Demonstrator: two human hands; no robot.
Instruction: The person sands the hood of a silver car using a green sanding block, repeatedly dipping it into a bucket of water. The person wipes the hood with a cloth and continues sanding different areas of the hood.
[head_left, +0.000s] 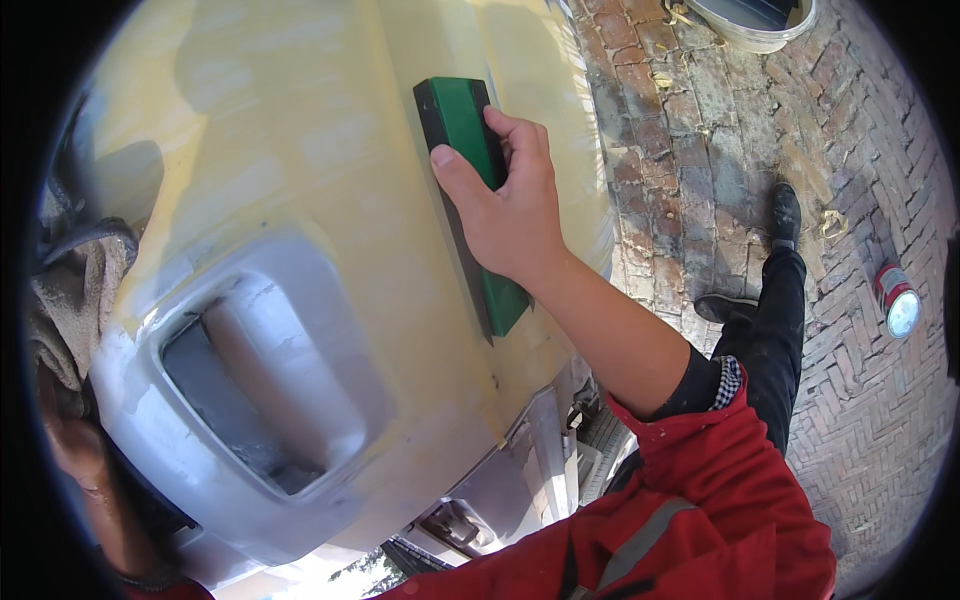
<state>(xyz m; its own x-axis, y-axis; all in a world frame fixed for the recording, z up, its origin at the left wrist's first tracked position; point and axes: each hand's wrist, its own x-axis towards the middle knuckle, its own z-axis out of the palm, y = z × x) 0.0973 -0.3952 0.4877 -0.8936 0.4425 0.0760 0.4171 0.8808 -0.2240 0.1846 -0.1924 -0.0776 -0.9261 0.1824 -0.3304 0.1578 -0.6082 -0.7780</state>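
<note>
My right hand (510, 205) is wrapped around a long green and black sanding block (462, 125), thumb on one side and fingers on the other. The block lies lengthwise on a yellowish, patchily coated vehicle body panel (300, 130). Below and left of it, the panel has a silvery-grey recess (265, 365) with a rectangular opening. At the far left edge, my left hand (80, 455) is closed against a bunched beige towel (75, 300); its fingers are largely hidden by the towel and the dark rim.
Brick paving (850, 420) runs along the right. A bucket (755, 38) with dark contents stands at the top right, and a red can (889, 285) at the far right. Legs in dark trousers (780, 320) with black shoes show beyond my right arm.
</note>
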